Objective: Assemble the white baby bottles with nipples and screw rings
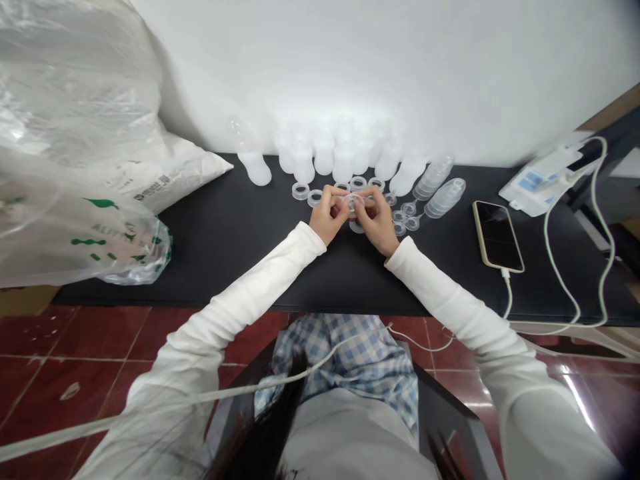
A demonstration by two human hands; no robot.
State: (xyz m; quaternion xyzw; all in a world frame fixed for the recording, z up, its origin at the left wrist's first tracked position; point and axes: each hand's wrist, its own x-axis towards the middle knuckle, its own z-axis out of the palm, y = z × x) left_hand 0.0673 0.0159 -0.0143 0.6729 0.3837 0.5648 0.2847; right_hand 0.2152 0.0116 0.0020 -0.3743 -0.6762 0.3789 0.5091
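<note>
My left hand (329, 215) and my right hand (376, 220) meet over the black table, each with fingers closed on a clear plastic ring (354, 199). The fingertips pinch it from both sides and hide part of it. Around the hands lie several loose translucent rings (301, 191). Just right of my right hand is a cluster of small clear round pieces (411, 223). Behind the hands several white, rounded bottles (343, 163) with clear tops stand in a group near the wall. Another white bottle (256, 168) with a clear top stands apart on the left.
Two stacks of clear domed caps (444, 199) lie right of the rings. A phone (497, 235) on a charging cable and a white power strip (543, 180) are farther right. Large plastic bags (75, 227) crowd the table's left end. A white cord (240, 390) crosses low in front.
</note>
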